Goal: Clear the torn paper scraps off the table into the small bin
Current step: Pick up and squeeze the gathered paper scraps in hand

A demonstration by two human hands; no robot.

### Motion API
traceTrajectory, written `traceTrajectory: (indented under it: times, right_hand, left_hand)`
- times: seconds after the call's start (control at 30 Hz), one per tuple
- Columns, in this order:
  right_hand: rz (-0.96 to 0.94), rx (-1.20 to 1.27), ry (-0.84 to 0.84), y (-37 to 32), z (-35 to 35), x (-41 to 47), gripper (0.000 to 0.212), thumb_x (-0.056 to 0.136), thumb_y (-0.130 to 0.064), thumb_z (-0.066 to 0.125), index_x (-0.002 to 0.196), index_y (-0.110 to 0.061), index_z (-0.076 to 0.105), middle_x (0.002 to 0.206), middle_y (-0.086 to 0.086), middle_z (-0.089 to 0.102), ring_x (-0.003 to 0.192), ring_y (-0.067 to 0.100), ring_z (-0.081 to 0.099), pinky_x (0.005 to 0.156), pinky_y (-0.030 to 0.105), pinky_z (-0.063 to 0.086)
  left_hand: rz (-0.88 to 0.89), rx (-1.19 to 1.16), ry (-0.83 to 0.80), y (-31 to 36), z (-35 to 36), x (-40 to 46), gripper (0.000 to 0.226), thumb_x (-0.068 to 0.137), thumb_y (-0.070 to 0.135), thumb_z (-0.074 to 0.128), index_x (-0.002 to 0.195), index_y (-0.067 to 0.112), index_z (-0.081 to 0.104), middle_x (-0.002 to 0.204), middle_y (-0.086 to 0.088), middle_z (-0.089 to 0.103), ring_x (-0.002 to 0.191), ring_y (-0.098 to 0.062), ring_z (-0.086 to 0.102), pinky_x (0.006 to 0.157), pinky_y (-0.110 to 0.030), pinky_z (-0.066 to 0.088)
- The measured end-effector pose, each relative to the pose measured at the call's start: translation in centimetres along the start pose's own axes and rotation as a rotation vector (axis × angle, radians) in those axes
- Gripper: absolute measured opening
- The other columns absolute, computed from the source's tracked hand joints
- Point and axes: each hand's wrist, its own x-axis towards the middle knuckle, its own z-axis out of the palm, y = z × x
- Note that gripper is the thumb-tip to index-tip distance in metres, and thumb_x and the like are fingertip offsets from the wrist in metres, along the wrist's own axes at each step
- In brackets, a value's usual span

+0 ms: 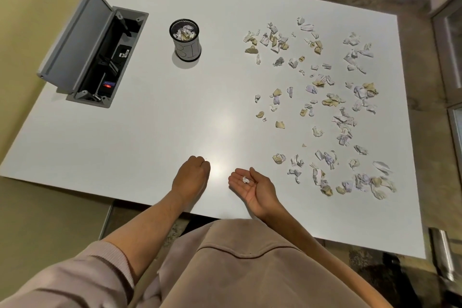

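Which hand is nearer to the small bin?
Left. The left hand is below the small bin, almost straight toward the person. The right hand is further right and lower, palm up, carrying one scrap.

Bin (186, 41): you are seeing it standing on the tabletop (175, 112), far left of centre, with scraps lying inside it.
Cable box (100, 57): it is sitting sunk in the tabletop left of the bin, lid tilting up on its left side.
Paper scraps (325, 107): they are lying spread over the tabletop's right half, well apart from the bin.
Left hand (192, 175): you are resting it at the near edge.
Right hand (252, 186): it is lying palm up just right of it, one scrap (245, 179) sitting in the palm.
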Motion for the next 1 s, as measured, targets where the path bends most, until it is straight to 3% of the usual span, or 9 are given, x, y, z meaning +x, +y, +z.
traceTrajectory:
  times: [0.1, 0.23, 0.4, 0.47, 0.57, 0.67, 0.8, 0.9, 1.0]
  right_hand:
    - [0.005, 0.006, -0.002, -0.1, -0.2, 0.2, 0.038, 0.101, -0.024, 0.046, 0.112, 0.008, 0.062, 0.113, 0.025, 0.067, 0.106, 0.037, 0.065, 0.102, 0.047, 0.047]
    - [0.012, 0.007, -0.002, 0.1, -0.5, 0.5, 0.038, 0.101, -0.024, 0.046, 0.113, 0.009, 0.061, 0.112, 0.024, 0.067, 0.106, 0.036, 0.065, 0.100, 0.046, 0.048]
    - [0.015, 0.003, -0.009, 0.1, -0.6, 0.7, 0.038, 0.101, -0.023, 0.046, 0.113, 0.010, 0.061, 0.107, 0.025, 0.069, 0.104, 0.037, 0.066, 0.098, 0.046, 0.050]
    - [0.006, 0.001, -0.015, 0.1, -0.4, 0.8, 0.038, 0.101, -0.023, 0.046, 0.113, 0.010, 0.060, 0.109, 0.025, 0.068, 0.105, 0.037, 0.066, 0.098, 0.045, 0.050]
    - [0.021, 0.010, -0.028, 0.0, -0.4, 1.3, 0.038, 0.101, -0.021, 0.045, 0.112, 0.012, 0.060, 0.111, 0.028, 0.066, 0.108, 0.038, 0.065, 0.100, 0.046, 0.048]
    - [0.002, 0.041, -0.089, 0.2, -0.2, 1.6, 0.039, 0.102, -0.020, 0.040, 0.110, 0.013, 0.060, 0.111, 0.028, 0.066, 0.108, 0.036, 0.065, 0.101, 0.044, 0.047]
    - [0.000, 0.041, -0.155, -0.1, 0.2, 1.5, 0.043, 0.104, -0.021, 0.034, 0.095, 0.007, 0.066, 0.093, 0.020, 0.069, 0.091, 0.027, 0.068, 0.090, 0.035, 0.049]
    - [0.008, 0.062, -0.167, -0.5, 0.3, 1.6, 0.041, 0.103, -0.021, 0.034, 0.100, 0.008, 0.064, 0.093, 0.020, 0.068, 0.089, 0.026, 0.067, 0.085, 0.033, 0.051]
    - [0.006, 0.091, -0.149, -0.7, 0.3, 1.8, 0.040, 0.103, -0.020, 0.037, 0.113, 0.012, 0.059, 0.108, 0.023, 0.066, 0.095, 0.027, 0.066, 0.079, 0.032, 0.055]
  left_hand:
    - [-0.011, 0.021, 0.051, 0.3, 0.6, -0.3, 0.028, 0.061, -0.014, 0.067, 0.065, 0.009, 0.051, 0.063, -0.006, 0.046, 0.058, -0.021, 0.041, 0.046, -0.032, 0.026]
    - [-0.138, -0.080, 0.127, 0.8, 1.6, -0.7, 0.019, 0.077, -0.007, 0.062, 0.070, 0.007, 0.051, 0.067, -0.007, 0.048, 0.061, -0.024, 0.042, 0.049, -0.038, 0.037]
    - [-0.428, -0.588, 0.091, 2.7, 0.5, 0.0, 0.026, 0.092, 0.009, 0.045, 0.069, 0.008, 0.058, 0.067, -0.002, 0.062, 0.065, -0.022, 0.056, 0.063, -0.041, 0.048]
    - [-0.390, -0.733, 0.093, 3.9, -0.9, -0.2, 0.027, 0.089, 0.012, 0.042, 0.069, 0.007, 0.060, 0.067, -0.002, 0.064, 0.067, -0.019, 0.059, 0.064, -0.042, 0.049]
    - [-0.308, -0.769, 0.103, 6.1, -2.4, -0.7, 0.025, 0.090, 0.018, 0.042, 0.076, 0.012, 0.061, 0.075, 0.003, 0.064, 0.078, -0.012, 0.057, 0.070, -0.031, 0.047]
    - [-0.201, -0.710, 0.101, 7.6, -2.4, -1.0, 0.018, 0.095, 0.025, 0.048, 0.088, 0.019, 0.063, 0.084, 0.011, 0.058, 0.085, -0.009, 0.050, 0.076, -0.022, 0.041]
    - [-0.080, -0.605, 0.168, 8.8, -2.1, -0.7, 0.007, 0.088, 0.016, 0.062, 0.085, 0.021, 0.066, 0.076, 0.025, 0.046, 0.079, -0.006, 0.044, 0.076, -0.023, 0.037]
    - [-0.101, -0.575, 0.210, 8.6, -2.0, -0.4, 0.004, 0.086, 0.019, 0.065, 0.084, 0.023, 0.066, 0.077, 0.019, 0.051, 0.080, -0.010, 0.048, 0.076, -0.031, 0.042]
    - [-0.101, -0.545, 0.238, 7.8, -1.7, -0.4, 0.016, 0.092, 0.030, 0.057, 0.094, 0.026, 0.072, 0.088, 0.011, 0.058, 0.091, -0.012, 0.049, 0.081, -0.026, 0.040]
